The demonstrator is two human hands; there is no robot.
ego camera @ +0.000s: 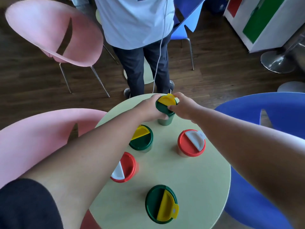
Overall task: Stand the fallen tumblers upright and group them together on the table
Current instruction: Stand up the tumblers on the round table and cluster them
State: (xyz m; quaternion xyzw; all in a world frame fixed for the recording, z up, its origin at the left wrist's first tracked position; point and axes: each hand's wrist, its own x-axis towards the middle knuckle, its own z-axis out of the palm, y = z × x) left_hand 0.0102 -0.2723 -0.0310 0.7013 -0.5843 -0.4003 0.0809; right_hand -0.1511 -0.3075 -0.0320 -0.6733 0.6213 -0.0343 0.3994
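Both hands make the grip on the far green-lidded tumbler (pixel 165 111) at the upper middle of the frame: the left hand (pixel 152 108) wraps its side, and the right hand (pixel 182 107) pinches the lid rim by the yellow flap. It stands upright, long axis vertical, near the far edge of the worktop (pixel 189 179). The four other tumblers all lie lower in the frame, toward the person, so the coming move is probably a pull back toward the nearest green one (pixel 142 138).

I can read no text, number or brand anywhere. The shirt (pixel 133 20) of the person beyond my table (pixel 189 176) carries a dark mark at the top edge, cut off and illegible.
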